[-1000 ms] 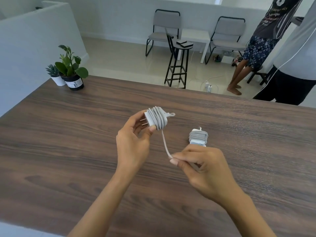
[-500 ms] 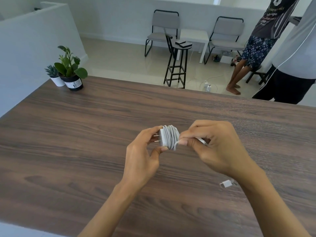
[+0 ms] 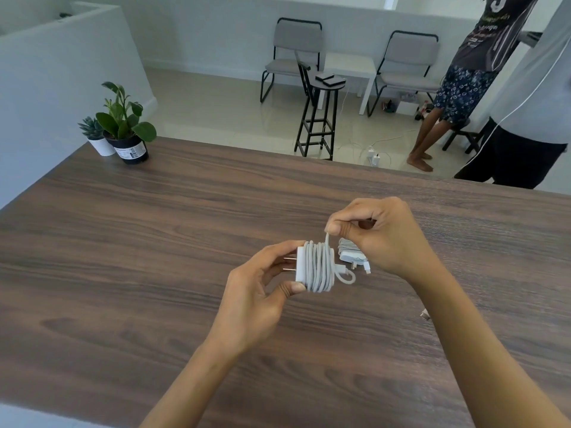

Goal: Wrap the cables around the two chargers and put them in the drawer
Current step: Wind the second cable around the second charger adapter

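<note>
Gripping the charger (image 3: 301,263) between fingers and thumb, prongs toward nine o'clock, the left hand (image 3: 259,291) holds it above the surface (image 3: 154,257). The right hand (image 3: 380,233) pinches the cable (image 3: 327,240) at twelve o'clock of the coil; the second wrapped charger (image 3: 350,253) lies just beyond, at three o'clock.

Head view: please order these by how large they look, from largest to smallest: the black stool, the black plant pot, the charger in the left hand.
1. black stool, clearly largest, though farthest.
2. and 3. charger in the left hand and black plant pot look alike; the charger is nearer the camera, so no ranking.
</note>
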`<state>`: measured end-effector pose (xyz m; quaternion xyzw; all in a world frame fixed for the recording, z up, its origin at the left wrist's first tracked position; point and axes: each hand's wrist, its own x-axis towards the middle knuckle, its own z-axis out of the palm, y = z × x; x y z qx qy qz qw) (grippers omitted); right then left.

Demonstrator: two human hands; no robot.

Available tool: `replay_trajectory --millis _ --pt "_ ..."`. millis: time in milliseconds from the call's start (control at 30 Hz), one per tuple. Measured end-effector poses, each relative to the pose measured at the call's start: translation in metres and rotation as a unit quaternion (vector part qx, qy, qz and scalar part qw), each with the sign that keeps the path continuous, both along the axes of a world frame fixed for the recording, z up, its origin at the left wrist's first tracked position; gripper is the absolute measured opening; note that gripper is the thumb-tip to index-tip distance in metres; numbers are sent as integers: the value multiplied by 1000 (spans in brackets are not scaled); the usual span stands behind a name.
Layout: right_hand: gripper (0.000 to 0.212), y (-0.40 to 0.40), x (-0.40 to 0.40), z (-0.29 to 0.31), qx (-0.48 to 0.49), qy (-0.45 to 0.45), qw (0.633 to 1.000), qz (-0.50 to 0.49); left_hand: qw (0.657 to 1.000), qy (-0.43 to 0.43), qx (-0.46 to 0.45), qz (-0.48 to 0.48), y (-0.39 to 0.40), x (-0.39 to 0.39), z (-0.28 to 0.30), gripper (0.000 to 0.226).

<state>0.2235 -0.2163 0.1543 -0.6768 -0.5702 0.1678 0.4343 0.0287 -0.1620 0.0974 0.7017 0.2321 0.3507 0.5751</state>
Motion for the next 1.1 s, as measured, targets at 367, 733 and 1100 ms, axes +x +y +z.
replay_trajectory --millis 367,733,1100 --pt "18 3 -10 -34 -23 195 979 -62 994 -87 -72 -2 5 0 7 42" --pt "10 -7 -35 -54 18 232 967 -105 987 -100 -128 17 8 -1 4 42" --pt "11 4 -15 -43 81 76 981 -161 994 -44 -88 -54 1 -1 7 42"
